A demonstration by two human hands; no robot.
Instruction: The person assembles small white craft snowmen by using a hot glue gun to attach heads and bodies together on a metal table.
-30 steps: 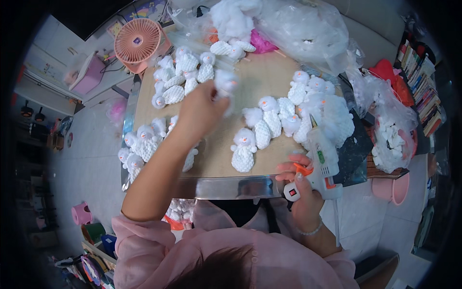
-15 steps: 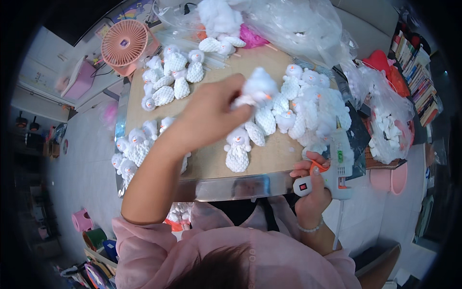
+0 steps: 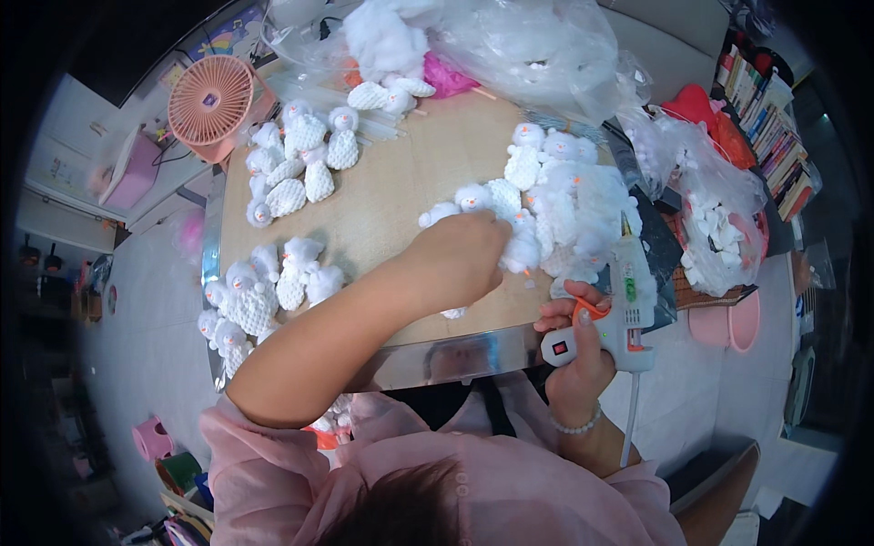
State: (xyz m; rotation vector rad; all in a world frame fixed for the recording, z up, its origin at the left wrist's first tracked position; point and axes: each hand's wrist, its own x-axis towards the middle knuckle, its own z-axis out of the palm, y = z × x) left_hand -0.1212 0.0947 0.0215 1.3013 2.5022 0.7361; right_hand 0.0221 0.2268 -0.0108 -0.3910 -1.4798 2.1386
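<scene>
My left hand [image 3: 469,250] is curled above the middle-right group of plush snowmen [image 3: 521,246], with white knitted bodies, fluffy heads and orange noses. Its fingertips and whatever they hold are hidden beneath it, and it covers most of one lower snowman. My right hand [image 3: 585,357] grips a white glue gun [image 3: 624,332] by its handle at the table's front right, index finger by the orange trigger, nozzle pointing away from me and a glue stick out of the rear. More snowmen lie in a back-left group [image 3: 309,155] and a front-left group [image 3: 246,309] beside my left forearm.
The wooden table [image 3: 401,164] has a metal edge. At its back are plastic bags [image 3: 514,55], white stuffing [image 3: 382,41] and a pink fan [image 3: 209,109]. Right of it are bagged white pieces [image 3: 719,237], books [image 3: 765,136] and a pink bucket [image 3: 728,323].
My left hand has swept right and down from the back-left group, carrying a fluffy snowman that is now out of sight beneath it. The glue gun stays in my right hand. The view has shifted slightly.
</scene>
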